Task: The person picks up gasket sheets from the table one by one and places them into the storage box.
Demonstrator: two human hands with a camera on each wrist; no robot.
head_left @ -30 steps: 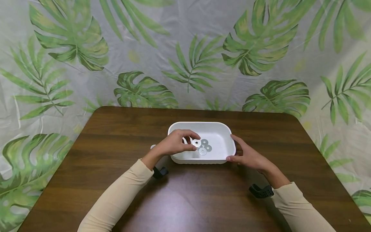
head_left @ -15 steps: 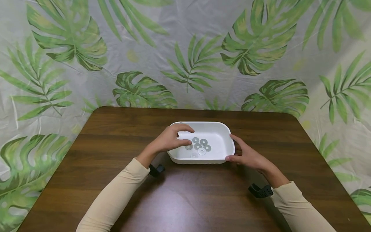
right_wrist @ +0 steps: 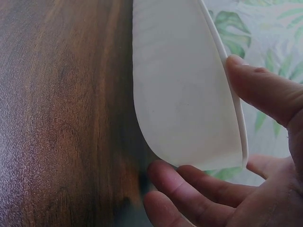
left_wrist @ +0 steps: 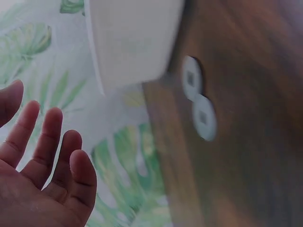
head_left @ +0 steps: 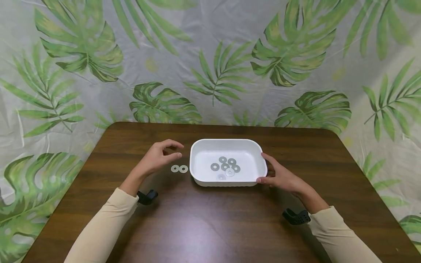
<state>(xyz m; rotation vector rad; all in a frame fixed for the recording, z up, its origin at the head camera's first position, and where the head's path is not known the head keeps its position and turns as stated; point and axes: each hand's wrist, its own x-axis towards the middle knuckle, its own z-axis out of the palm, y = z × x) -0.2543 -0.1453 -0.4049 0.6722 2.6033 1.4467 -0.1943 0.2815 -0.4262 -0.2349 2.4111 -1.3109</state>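
left hand (head_left: 157, 157) hovers above the bench (head_left: 210, 226), fingers loosely apart, holding nothing; wrist view confirms an empty palm (left_wrist: 42, 179). Just to its right and slightly nearer the person: two flat washers (head_left: 179, 168) side by side on the wood, touching or almost touching, same pair in the left wrist view (left_wrist: 199, 106). Right of those, close by, the white plastic tray (head_left: 197, 171)

right hand (head_left: 282, 176) braces the tray's right end, thumb on the rim, fingers along the outer wall (right_wrist: 189, 179); lightly curled round the edge, steadying rather than lifting

inside the tray: about six washers (head_left: 225, 167) clustered on the floor, left of the right hand, one or two overlapping

handling, my read: washers are thin, stiff metal, light, smooth. Lying flat on a hard bench there's no edge to get under, so either tip one up with a fingertip on the rim or slide it to the bench edge, then pinch across the faces. The pair sits so close that a sloppy pinch may grab both. Tray is light, so it will skid if not held

vs one second ago: left hand was inside the tray with a washer at its fingertips; now it's out, left of the tray, empty, and the loose pair is uncovered. Right hand and tray unchanged
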